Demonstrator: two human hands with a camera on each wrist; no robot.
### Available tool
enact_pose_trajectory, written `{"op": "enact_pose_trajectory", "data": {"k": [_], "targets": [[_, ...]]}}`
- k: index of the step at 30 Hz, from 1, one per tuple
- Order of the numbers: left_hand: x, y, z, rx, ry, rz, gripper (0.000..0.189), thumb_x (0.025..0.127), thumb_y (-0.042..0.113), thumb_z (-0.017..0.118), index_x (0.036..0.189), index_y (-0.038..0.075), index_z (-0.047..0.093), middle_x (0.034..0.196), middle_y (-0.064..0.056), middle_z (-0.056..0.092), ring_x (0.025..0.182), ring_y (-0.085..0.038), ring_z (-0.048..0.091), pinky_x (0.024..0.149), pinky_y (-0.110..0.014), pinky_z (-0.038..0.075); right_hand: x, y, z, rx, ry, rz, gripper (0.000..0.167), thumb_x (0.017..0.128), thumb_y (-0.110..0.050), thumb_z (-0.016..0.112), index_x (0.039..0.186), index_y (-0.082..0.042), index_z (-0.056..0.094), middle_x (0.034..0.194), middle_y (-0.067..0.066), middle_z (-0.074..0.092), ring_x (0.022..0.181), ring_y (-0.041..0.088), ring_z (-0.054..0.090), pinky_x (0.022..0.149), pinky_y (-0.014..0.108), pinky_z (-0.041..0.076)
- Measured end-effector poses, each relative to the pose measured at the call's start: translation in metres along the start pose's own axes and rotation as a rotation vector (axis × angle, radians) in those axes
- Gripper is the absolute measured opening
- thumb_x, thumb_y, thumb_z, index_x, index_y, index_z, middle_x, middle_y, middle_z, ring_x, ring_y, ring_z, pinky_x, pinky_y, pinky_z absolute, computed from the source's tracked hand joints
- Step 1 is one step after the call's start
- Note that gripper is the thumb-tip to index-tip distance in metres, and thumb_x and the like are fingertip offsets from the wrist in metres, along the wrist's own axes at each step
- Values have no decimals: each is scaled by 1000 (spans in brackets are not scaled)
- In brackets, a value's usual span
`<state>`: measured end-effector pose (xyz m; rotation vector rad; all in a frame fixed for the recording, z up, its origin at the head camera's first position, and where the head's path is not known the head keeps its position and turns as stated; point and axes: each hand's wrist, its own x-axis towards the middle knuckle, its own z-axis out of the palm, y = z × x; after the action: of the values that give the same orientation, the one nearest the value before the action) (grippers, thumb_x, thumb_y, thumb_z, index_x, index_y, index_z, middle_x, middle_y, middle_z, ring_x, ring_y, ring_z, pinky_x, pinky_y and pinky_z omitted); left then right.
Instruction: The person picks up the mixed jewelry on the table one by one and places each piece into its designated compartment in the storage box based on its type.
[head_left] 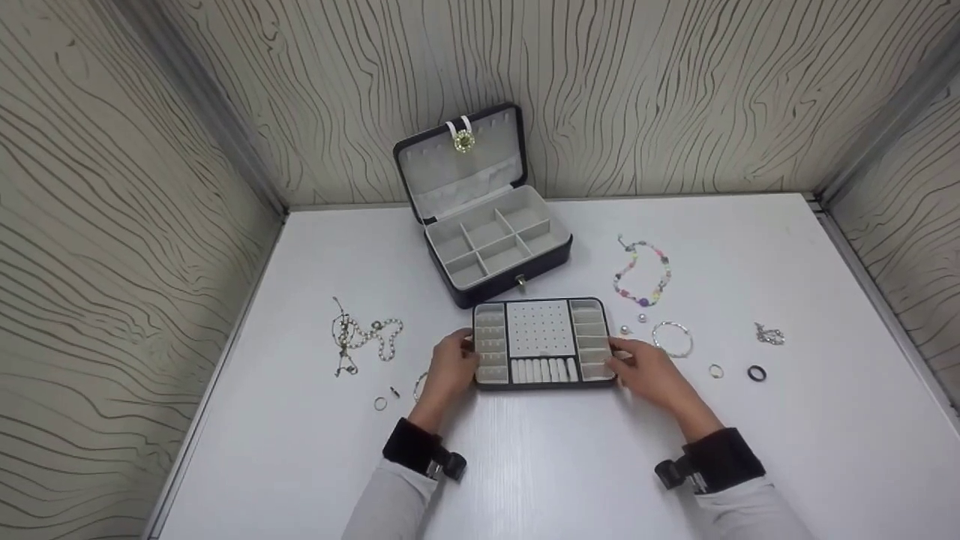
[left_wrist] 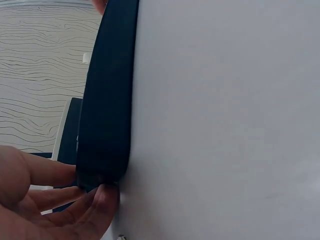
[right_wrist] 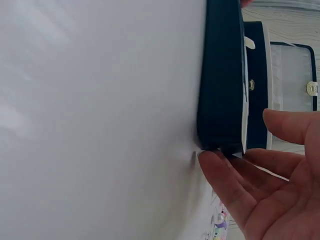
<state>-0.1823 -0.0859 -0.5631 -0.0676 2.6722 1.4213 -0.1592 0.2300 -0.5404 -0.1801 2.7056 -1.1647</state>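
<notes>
A shallow dark blue jewelry tray [head_left: 540, 385], with side compartments, a dotted panel and white ring rolls, lies at the front of the jewelry box [head_left: 495, 283]. My left hand [head_left: 452, 366] grips its left end, with fingers at the edge in the left wrist view. At the opposite end, my right hand [head_left: 646, 371] touches the tray with fairly straight fingers. In the right wrist view its thumb [right_wrist: 287, 125] stands apart from the tray. The box behind has its lid [head_left: 465, 169] raised and a divided interior.
Chains and a beaded bracelet [head_left: 386, 339] lie left, with a ring [head_left: 380, 403] nearer. Rightward are a colourful beaded bracelet [head_left: 643, 274], a pale bracelet [head_left: 673, 340], pearl-like pieces [head_left: 642, 318], a black ring [head_left: 757, 373], a thin ring [head_left: 716, 370] and a bunched chain [head_left: 769, 334].
</notes>
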Motion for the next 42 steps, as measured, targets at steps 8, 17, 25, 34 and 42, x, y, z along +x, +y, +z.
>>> {"op": "enact_pose_trajectory", "data": {"k": [8, 17, 25, 34, 42], "targets": [[2, -1, -1, -14, -17, -50, 49, 87, -2, 61, 136, 0, 53, 106, -11, 65, 90, -19, 62, 75, -33, 53, 18, 8, -21, -142, 132, -47, 29, 94, -4, 58, 118, 13, 59, 103, 26, 63, 90, 38, 65, 80, 50, 51], [3, -1, -3, -13, -17, -55, 48, 87, -3, 63, 134, 1, 54, 105, -12, 65, 87, -19, 62, 76, -35, 53, 42, 13, -21, -300, 145, -26, 24, 91, -3, 61, 111, 11, 63, 102, 28, 61, 100, 44, 58, 86, 55, 46], [5, -2, -2, -12, -19, -61, 49, 87, -3, 63, 135, 1, 54, 104, -12, 66, 86, -18, 62, 73, -33, 53, 53, 9, -16, -336, 87, 7, 29, 89, -2, 61, 115, 10, 63, 114, 31, 55, 111, 49, 54, 94, 57, 43], [4, -2, -3, 4, -13, -39, 47, 87, -3, 63, 134, 1, 55, 103, -11, 66, 89, -21, 62, 77, -37, 53, 58, 12, -12, -376, 84, 1, 28, 87, -1, 62, 113, 10, 63, 105, 26, 55, 97, 44, 59, 86, 54, 47], [2, -1, -2, 11, -8, -40, 47, 88, -1, 63, 134, 2, 56, 104, -11, 66, 90, -21, 62, 79, -38, 52, 60, 16, -12, -388, 55, -29, 22, 86, 2, 63, 106, 11, 64, 95, 23, 59, 92, 41, 60, 84, 53, 48]]}}
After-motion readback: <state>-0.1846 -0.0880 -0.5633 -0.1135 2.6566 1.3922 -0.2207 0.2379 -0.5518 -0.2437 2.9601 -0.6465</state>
